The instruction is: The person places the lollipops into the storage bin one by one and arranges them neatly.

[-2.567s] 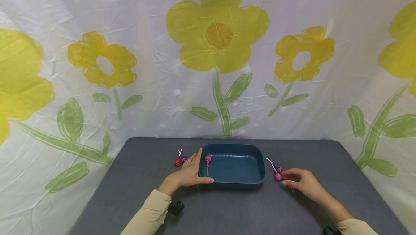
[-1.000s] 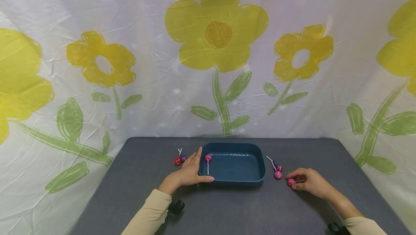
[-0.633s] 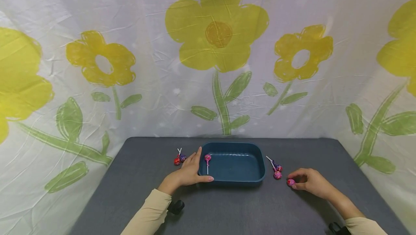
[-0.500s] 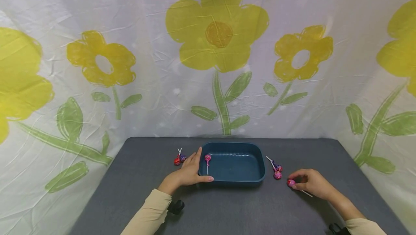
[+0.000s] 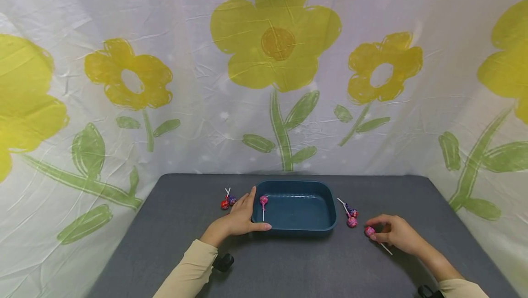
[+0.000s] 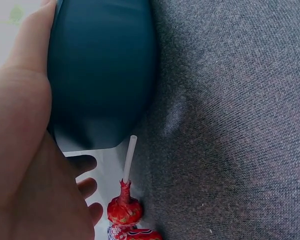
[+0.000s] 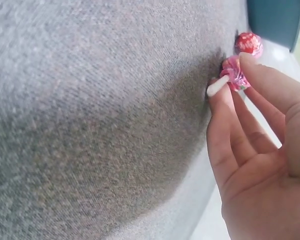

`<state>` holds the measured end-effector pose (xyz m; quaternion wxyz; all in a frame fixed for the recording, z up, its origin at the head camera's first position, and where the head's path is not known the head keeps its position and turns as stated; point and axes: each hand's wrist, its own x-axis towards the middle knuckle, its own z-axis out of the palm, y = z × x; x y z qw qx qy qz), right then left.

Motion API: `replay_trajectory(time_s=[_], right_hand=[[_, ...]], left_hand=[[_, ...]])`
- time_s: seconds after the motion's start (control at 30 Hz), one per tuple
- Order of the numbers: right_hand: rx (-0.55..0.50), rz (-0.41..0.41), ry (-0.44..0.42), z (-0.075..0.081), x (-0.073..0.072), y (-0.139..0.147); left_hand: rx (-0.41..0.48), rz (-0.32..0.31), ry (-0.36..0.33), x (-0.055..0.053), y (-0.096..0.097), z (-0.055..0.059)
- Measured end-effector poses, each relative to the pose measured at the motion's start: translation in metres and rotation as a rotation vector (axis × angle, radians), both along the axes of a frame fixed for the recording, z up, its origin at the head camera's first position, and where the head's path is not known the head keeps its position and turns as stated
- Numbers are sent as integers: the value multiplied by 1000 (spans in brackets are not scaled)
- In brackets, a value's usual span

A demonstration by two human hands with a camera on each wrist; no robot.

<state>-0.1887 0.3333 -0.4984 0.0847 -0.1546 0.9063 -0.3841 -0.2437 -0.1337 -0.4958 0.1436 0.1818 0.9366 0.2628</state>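
Observation:
My left hand [image 5: 240, 215] lies against the left end of a dark blue rectangular container [image 5: 294, 231], fingers extended along its side and thumb at the front corner. Inside the container, toward the left, is a pink lollipop [image 5: 263, 201] with a white stick. My right hand [image 5: 396, 233] pinches a pink-and-red lollipop [image 5: 370, 231] by its round head, low over the table; its white stick points toward me. In the right wrist view, thumb and fingertips meet at the wrapper of this lollipop [image 7: 235, 74].
Between container and right hand lie a pink lollipop [image 5: 352, 222] and a purple one [image 5: 354, 213], close together. Left of the container are a red lollipop [image 5: 224, 204] and a purple one [image 5: 232, 200]. A flower-printed curtain [image 5: 198, 119] hangs behind the grey table [image 5: 288, 270].
My right hand has moved slightly right and toward me, away from the pair of lollipops, and pinches the nearer one. That lollipop's stick has swung into view. The left hand stays put.

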Motion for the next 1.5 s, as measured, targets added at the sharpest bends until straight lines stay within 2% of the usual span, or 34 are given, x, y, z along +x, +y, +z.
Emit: replay_trajectory(time_s=[0.27, 0.7, 0.87, 1.1, 1.5], right_hand=[[-21, -3, -10, -3, 1, -1], [21, -60, 57, -5, 2, -4], [22, -56, 96, -6, 2, -3], [27, -57, 103, -6, 1, -3], [35, -48, 157, 7, -3, -13]], left_hand=[[1, 0, 3, 0, 0, -2], [-4, -5, -1, 0, 1, 2], [3, 3, -9, 1, 1, 4], [1, 6, -12, 1, 0, 3], [0, 5, -2, 1, 0, 2]])
